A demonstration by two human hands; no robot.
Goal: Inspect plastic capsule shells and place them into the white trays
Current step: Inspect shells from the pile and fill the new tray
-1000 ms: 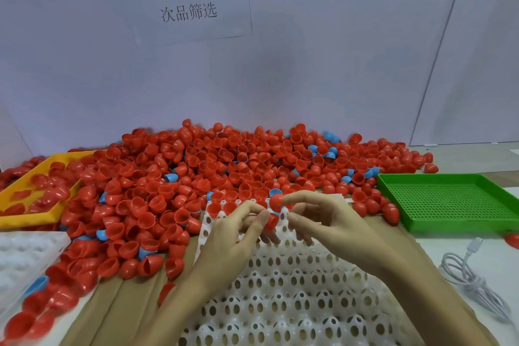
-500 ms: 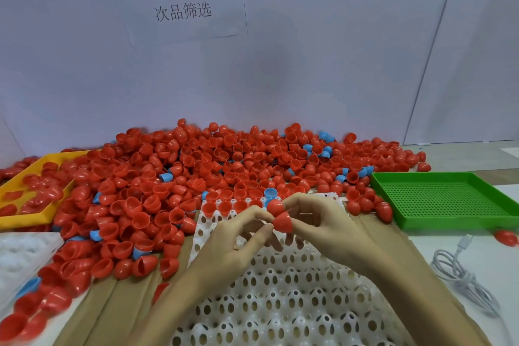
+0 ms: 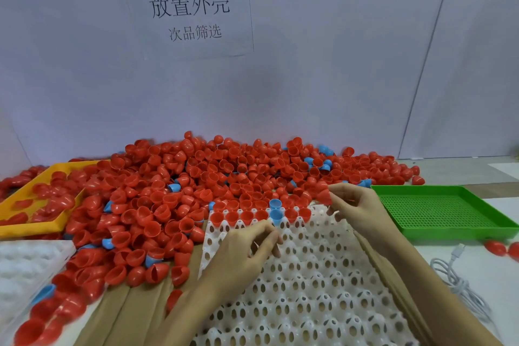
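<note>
Since half a second ago the two hands have drawn apart: the right hand has carried its red shell off toward the pile's near right edge, and the left hand has dropped back onto the white tray, no longer touching that shell.

Nearest, the white tray lies straight in front of the person — within easy reach of both hands, I judge, so shells can be set in without stretching. Most of its pockets are bare. The left hand rests on it with fingers loosely curled and pinched together near the tips; whether anything small sits between them I cannot tell. A second white tray sits at the near left, and a white cable lies at the near right.

Further on, the tray's far row holds about seven seated shells, open side up: some six red and one blue shell, with another blue one just behind it.

The right hand pinches the single red shell by its rim, just above the filled row — likely held up so it can be looked over before seating.

Beyond lies the pile of shells, far too many to count, mostly red with perhaps a dozen blue. One yellow tray at the left holds more red shells; one green tray at the right holds none, perhaps kept for rejects. One paper sign hangs on the wall.
</note>
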